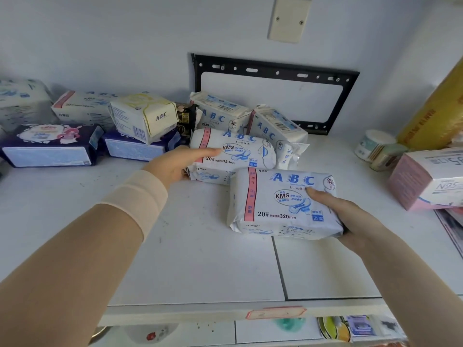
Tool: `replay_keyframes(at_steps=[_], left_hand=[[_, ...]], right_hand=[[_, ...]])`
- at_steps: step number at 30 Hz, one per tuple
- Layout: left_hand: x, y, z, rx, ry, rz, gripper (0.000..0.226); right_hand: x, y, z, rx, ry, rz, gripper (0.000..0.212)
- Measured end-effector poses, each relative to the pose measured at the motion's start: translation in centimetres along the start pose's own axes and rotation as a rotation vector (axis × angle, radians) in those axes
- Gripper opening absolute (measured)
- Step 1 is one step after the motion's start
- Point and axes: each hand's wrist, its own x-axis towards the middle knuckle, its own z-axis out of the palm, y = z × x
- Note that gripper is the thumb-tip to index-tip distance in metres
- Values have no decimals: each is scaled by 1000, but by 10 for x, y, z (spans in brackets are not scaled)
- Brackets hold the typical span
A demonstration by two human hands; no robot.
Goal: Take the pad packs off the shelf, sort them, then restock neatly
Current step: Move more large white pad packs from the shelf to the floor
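Gripping the front ABC pack (pixel 283 204) at its right end, the right hand (pixel 350 216) has its thumb laid on the printed top face and its fingers curled underneath. This white pack with a red stripe lies well in front of the black wall bracket (pixel 275 71), over the white shelf (pixel 200 259); whether it rests on the board or is lifted clear cannot be told. Item two: middle ABC pack (pixel 233 151), same print, between the front pack and the bracket; the left hand (pixel 175 164), below a beige sleeve (pixel 135 196), grips its left end, thumb stretched along the top, fingers tucked round the end below. Items three and four: left rear ABC pack (pixel 220 113) and right rear ABC pack (pixel 273 128), white with blue lettering, both tilted, close before the bracket's lower left corner. Left of the bracket: a small dark pack (pixel 186 118) with gold print; a white-and-yellow ABC pack (pixel 147 116) lying askew on a dark blue pack (pixel 135 146); further left a second dark blue pack (pixel 50 144) bearing a pink cartoon figure; behind these a pink-striped white pack (pixel 82 106); farthest left a blurred white pack (pixel 22 96). Right of the bracket: a round white roll (pixel 373 144), an N95 box (pixel 431 179) with pink sides, and a gold-yellow package (pixel 436 108) at the frame's edge. Above the bracket: a cream cover plate (pixel 289 20) screwed to the wall.
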Motion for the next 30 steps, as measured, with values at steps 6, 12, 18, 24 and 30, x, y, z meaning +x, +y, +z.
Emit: replay_keyframes(at_steps=[6,12,18,24,30], left_hand=[[-27,-8,5,-63,26,106,63],[-70,-17,-6,-181,107,211,58],[-137,-25,-40,-213,185,322,36],[-217,-51,-67,-254,262,360,22],[-287,-88,-69,-311,314,369,16]], right_hand=[[-31,12,3,46,-14,-48,55],[-68,30,11,102,-45,-104,66],[-110,45,31,126,-118,-151,43],[-140,61,49,126,-186,-160,62],[-174,97,62,92,-231,-116,55]])
